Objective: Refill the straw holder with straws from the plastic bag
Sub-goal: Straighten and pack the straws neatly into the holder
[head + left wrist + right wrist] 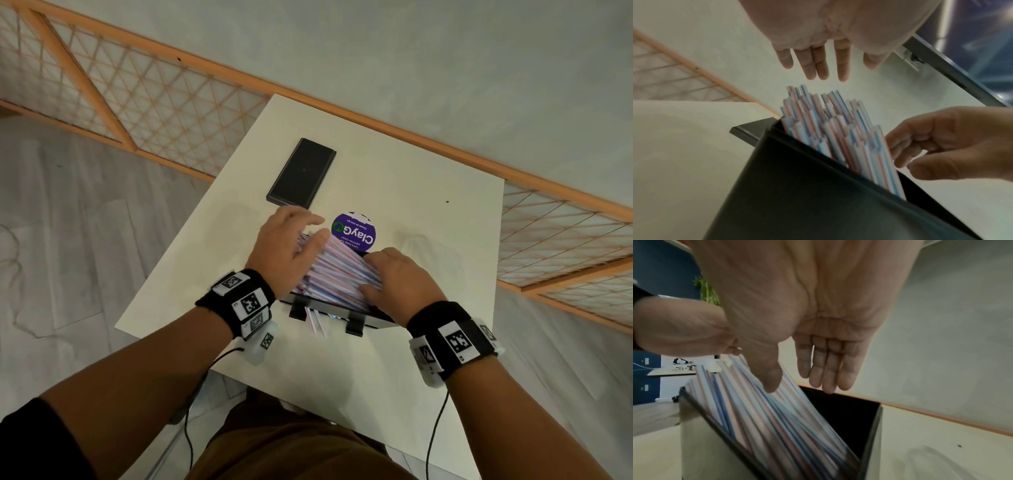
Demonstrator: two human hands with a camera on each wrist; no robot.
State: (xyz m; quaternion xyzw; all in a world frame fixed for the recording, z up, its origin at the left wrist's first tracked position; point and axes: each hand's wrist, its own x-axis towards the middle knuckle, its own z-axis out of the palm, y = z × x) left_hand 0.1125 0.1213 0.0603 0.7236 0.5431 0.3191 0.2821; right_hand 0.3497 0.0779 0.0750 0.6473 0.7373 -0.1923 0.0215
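Note:
A black straw holder (359, 317) stands on the white table (428, 192), open at the top. A thick bundle of red-and-blue striped straws (339, 270) leans slantwise in it, with their ends above the rim. My left hand (291, 240) has straight fingers over the straws' upper ends (818, 104). My right hand (394, 274) lies against the bundle's right side. Its thumb (772, 382) touches the straws (777, 418), and its fingers (826, 369) are nearly straight above the holder's dark inside (838, 410). Two straws (317, 322) poke out at the holder's front.
A flat black box (301, 173) lies behind the holder. A round purple sticker (354, 231) sits on the table by it. A faint clear film (931, 460), perhaps the bag, lies right of the holder. The table's near and left edges are close, and a lattice rail runs behind.

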